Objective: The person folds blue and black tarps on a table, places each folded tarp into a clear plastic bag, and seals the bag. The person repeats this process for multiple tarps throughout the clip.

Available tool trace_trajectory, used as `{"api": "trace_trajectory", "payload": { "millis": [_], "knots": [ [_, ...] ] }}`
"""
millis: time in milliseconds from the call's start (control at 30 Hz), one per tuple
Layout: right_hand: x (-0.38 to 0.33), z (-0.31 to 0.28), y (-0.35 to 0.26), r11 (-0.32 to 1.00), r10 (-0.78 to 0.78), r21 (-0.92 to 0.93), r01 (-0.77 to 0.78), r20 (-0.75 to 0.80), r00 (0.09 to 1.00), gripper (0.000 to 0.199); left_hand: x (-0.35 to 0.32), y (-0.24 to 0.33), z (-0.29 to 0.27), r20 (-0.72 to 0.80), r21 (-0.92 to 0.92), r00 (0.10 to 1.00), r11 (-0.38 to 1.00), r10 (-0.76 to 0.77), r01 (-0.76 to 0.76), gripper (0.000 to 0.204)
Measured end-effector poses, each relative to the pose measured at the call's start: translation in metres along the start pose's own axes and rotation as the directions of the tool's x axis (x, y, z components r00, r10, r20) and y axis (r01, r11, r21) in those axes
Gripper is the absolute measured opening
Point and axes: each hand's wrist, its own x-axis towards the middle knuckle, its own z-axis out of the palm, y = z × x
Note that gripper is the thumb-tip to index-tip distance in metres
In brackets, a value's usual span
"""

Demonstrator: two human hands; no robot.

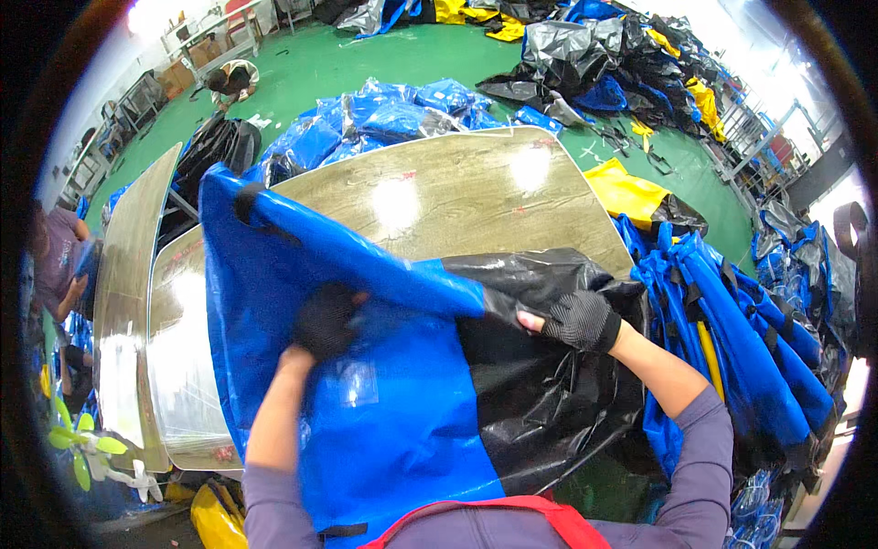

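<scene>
A large blue-and-black tarpaulin piece (402, 403) lies across the near side of a wood-patterned table and hangs over toward my body. Its far edge is lifted into a long blue fold, with a dark strap patch near the upper left corner. My right hand (583, 321), in a dark knit glove with the thumb tip bare, is closed on the edge where blue meets black. My left hand (326, 320), gloved in black, is over the blue part just below the fold; motion smears its fingers. A small clear pocket (358, 382) shows on the blue sheet below it.
Beyond the wood-patterned table (439, 188) lies a heap of plastic-wrapped blue packages (366, 123). Blue tarpaulin pieces (732, 320) hang at my right. More tarpaulins (585, 64) pile up at the far right. One person (62, 256) stands at left; another (232, 80) bends farther back.
</scene>
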Motion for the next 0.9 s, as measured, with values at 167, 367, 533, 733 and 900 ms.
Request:
{"api": "trace_trajectory", "payload": {
  "millis": [167, 367, 533, 733, 900],
  "knots": [
    [-0.025, 0.056, -0.010, 0.993, -0.117, 0.004, 0.117, 0.038, 0.992, 0.043, -0.117, -0.101, -0.079, -0.087, -0.298, 0.716, 0.704, -0.693, 0.645, 0.048],
    [0.014, 0.015, -0.027, 1.000, -0.002, -0.015, 0.010, 0.501, 0.865, 0.029, -0.032, -0.036, -0.197, -0.825, -0.056, 0.554, 0.993, -0.106, 0.107, 0.049],
    [0.020, -0.011, -0.012, 0.913, 0.207, 0.296, -0.282, 0.258, 0.944, 0.043, -0.013, 0.024, -0.206, 0.335, 0.786, 0.924, 0.594, -0.182, -0.168, 0.037],
    [-0.001, 0.066, 0.001, 0.931, 0.345, 0.073, -0.358, 0.149, 0.927, 0.076, -0.139, 0.005, -0.080, 0.170, 0.502, 0.907, 0.826, -0.384, 0.256, 0.069],
    [-0.003, 0.083, 0.007, 0.940, 0.334, 0.063, -0.335, 0.016, 0.942, 0.074, -0.148, -0.069, -0.038, 0.040, 0.508, 0.946, 0.822, -0.321, 0.258, 0.062]
  ]
}}
